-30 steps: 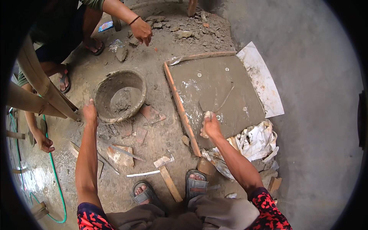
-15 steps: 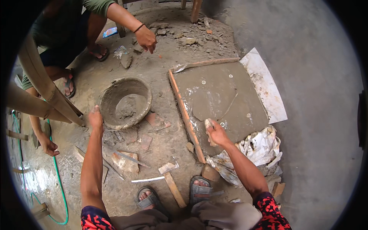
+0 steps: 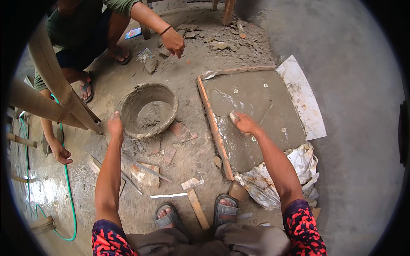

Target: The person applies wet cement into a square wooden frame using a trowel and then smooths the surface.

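Note:
My left hand (image 3: 115,125) is closed on the left rim of a round, mortar-caked basin (image 3: 171,120). Wet grey mortar (image 3: 154,116) lies in the bottom of it. In my right hand (image 3: 246,123) is the pale handle of a trowel (image 3: 222,103). Its rounded, mortar-coloured blade rests flat on a wet cement slab (image 3: 256,102), near the slab's left side. Thin wooden strips (image 3: 217,135) border the slab at left and far edge. Several small white rings sit in its surface.
A person (image 3: 174,42) crouches at far left, one hand over the floor. Bamboo poles (image 3: 64,91) and a green hose (image 3: 70,192) stand at left. A white sheet (image 3: 302,100) lies right of the slab, a crumpled sack (image 3: 273,179) at its near edge. A hammer-like tool (image 3: 197,207) lies between my feet.
My right hand has moved the trowel away from me and left across the slab, toward its wooden edge. My left hand stays at the basin's rim. The whole view has shifted slightly.

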Motion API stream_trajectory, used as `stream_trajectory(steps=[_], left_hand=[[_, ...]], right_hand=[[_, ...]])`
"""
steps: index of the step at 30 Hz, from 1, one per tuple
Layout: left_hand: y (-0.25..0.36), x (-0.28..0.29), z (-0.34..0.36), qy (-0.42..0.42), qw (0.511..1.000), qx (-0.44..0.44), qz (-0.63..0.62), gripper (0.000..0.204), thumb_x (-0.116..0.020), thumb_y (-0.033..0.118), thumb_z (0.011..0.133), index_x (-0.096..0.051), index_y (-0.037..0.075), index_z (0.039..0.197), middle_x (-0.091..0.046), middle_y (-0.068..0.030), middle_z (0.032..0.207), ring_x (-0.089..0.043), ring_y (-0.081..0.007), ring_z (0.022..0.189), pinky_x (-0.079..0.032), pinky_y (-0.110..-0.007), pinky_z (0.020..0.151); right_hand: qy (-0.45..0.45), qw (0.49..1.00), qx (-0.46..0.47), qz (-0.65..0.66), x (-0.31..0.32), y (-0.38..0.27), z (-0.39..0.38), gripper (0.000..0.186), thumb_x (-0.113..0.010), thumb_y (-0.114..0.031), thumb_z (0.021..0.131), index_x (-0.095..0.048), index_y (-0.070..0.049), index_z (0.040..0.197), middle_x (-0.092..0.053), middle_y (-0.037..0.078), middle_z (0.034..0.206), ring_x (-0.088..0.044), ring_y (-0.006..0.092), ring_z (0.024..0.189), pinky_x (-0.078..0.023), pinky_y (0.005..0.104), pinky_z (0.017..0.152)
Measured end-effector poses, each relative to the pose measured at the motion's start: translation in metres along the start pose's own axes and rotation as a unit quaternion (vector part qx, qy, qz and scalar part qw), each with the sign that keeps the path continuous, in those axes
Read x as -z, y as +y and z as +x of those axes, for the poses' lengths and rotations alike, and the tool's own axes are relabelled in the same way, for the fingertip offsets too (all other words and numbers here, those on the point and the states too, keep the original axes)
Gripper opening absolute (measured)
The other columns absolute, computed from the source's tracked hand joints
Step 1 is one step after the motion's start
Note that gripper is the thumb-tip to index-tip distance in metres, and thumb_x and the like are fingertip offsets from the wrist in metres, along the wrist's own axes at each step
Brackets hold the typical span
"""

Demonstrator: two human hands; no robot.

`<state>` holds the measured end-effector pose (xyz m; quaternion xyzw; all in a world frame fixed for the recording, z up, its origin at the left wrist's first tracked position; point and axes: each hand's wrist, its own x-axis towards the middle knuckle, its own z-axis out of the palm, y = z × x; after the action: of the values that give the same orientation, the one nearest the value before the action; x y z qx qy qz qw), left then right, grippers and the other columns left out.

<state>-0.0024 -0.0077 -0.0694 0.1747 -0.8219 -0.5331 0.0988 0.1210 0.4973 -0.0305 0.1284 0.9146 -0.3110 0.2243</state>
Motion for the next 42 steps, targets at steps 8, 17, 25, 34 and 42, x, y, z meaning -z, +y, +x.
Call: stream_trajectory(steps=[8, 17, 25, 34, 42], left_hand=[[-0.003, 0.004, 0.001, 0.008, 1.0, -0.01, 0.003, 0.039, -0.049, 0.027, 0.097, -0.06, -0.009, 0.108, -0.066, -0.016, 0.1, -0.057, -0.0226, 0.089, -0.043, -0.037, 0.081], [-0.018, 0.001, 0.011, -0.002, 0.996, 0.024, -0.09, 0.041, -0.05, 0.027, 0.097, -0.058, -0.01, 0.114, -0.065, -0.0159, 0.105, -0.057, -0.021, 0.094, -0.043, -0.034, 0.085], [-0.016, -0.002, 0.01, -0.002, 1.0, -0.004, 0.011, 0.043, -0.051, 0.028, 0.096, -0.057, -0.01, 0.115, -0.064, -0.0157, 0.106, -0.057, -0.0223, 0.096, -0.043, -0.035, 0.085], [-0.019, 0.002, 0.018, -0.01, 1.0, -0.019, 0.016, 0.044, -0.046, 0.026, 0.097, -0.055, -0.01, 0.121, -0.061, -0.0202, 0.118, -0.057, -0.0279, 0.105, -0.041, -0.036, 0.092], [-0.01, -0.006, 0.009, 0.016, 1.0, -0.023, 0.005, 0.043, -0.046, 0.026, 0.098, -0.056, -0.01, 0.12, -0.062, -0.0181, 0.118, -0.057, -0.0254, 0.106, -0.041, -0.035, 0.093]], right_hand=[[-0.016, 0.996, 0.05, -0.078, -0.003, 0.026, -0.088, 0.048, -0.05, -0.025, 0.092, -0.046, -0.008, 0.137, -0.051, 0.021, 0.134, -0.049, 0.0367, 0.124, -0.038, 0.0386, 0.105], [-0.017, 0.998, 0.026, -0.05, -0.05, 0.068, -0.219, 0.046, -0.051, -0.021, 0.091, -0.047, -0.009, 0.136, -0.058, 0.028, 0.117, -0.056, 0.0437, 0.109, -0.044, 0.0444, 0.095], [0.075, 0.995, 0.057, -0.039, -0.056, 0.078, -0.23, 0.044, -0.052, -0.018, 0.092, -0.049, -0.007, 0.134, -0.057, 0.028, 0.121, -0.055, 0.044, 0.111, -0.046, 0.0436, 0.094], [0.069, 0.991, 0.07, -0.094, -0.029, 0.038, -0.095, 0.044, -0.049, -0.021, 0.093, -0.047, -0.008, 0.134, -0.057, 0.029, 0.118, -0.056, 0.0463, 0.104, -0.046, 0.0492, 0.09], [0.168, 0.984, 0.022, 0.051, -0.031, 0.058, -0.071, 0.047, -0.047, -0.024, 0.094, -0.044, -0.007, 0.138, -0.057, 0.026, 0.124, -0.054, 0.0411, 0.115, -0.043, 0.0447, 0.097]])
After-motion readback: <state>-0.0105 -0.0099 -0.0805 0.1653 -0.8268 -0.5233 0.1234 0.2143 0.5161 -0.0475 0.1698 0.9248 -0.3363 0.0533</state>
